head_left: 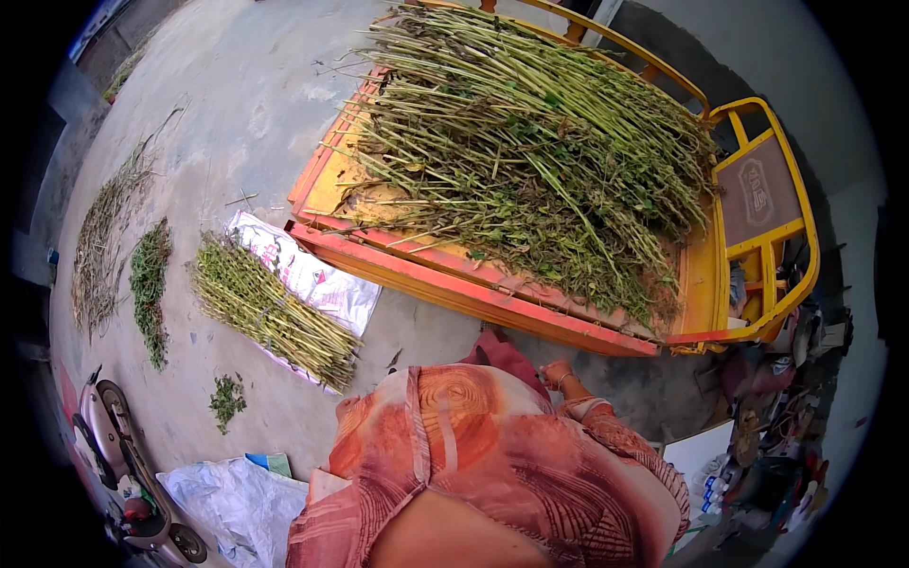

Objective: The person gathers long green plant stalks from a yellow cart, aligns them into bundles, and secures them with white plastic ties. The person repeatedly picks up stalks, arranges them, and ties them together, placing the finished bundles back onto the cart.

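Note:
My right hand (556, 371) hangs low at my side, a band around its wrist, just short of the near side of an orange and yellow cargo tricycle bed (454, 301). Its fingers are too small and partly turned away to show whether they hold anything. My left hand is out of sight behind my patterned clothing. A large heap of cut green and brown plant stalks (530, 142) fills much of the bed. Left of the bed, a bundle of stalks (275, 308) lies partly on a white printed sack (331, 298) on the ground.
Small green plant piles (150, 289) and dry stalks (106, 241) lie on the concrete at left. A scooter (133, 469) stands at lower left beside a pale plastic sheet (241, 502). The tricycle's yellow frame (805, 237) and assorted clutter (776, 426) are at right.

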`<state>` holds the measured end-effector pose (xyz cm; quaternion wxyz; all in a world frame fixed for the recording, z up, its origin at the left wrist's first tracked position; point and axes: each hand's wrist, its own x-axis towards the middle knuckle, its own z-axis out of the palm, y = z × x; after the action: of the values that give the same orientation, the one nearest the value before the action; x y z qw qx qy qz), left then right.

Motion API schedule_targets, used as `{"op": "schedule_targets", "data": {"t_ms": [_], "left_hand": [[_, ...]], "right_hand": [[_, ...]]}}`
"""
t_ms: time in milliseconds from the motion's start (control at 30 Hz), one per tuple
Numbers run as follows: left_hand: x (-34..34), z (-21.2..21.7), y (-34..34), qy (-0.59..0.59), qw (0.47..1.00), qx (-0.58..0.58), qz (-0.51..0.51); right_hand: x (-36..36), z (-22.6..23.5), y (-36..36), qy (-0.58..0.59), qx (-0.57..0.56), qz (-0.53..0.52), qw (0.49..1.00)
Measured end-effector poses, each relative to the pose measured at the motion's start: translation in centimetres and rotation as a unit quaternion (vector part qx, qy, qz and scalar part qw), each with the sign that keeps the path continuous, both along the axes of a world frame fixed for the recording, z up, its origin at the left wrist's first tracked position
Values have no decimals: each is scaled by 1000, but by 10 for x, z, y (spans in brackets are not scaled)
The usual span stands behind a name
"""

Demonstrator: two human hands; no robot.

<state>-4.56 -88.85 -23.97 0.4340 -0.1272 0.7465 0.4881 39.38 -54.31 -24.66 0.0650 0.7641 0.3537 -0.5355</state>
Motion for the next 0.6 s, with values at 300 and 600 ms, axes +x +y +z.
{"op": "schedule_targets", "data": {"t_ms": [300,600], "left_hand": [[25,29,166,47,989,-13,-138],[53,32,327,42,935,-64,-346]], "right_hand": [[24,-30,88,81,144,181,970],[92,32,206,110,122,-35,986]]}}
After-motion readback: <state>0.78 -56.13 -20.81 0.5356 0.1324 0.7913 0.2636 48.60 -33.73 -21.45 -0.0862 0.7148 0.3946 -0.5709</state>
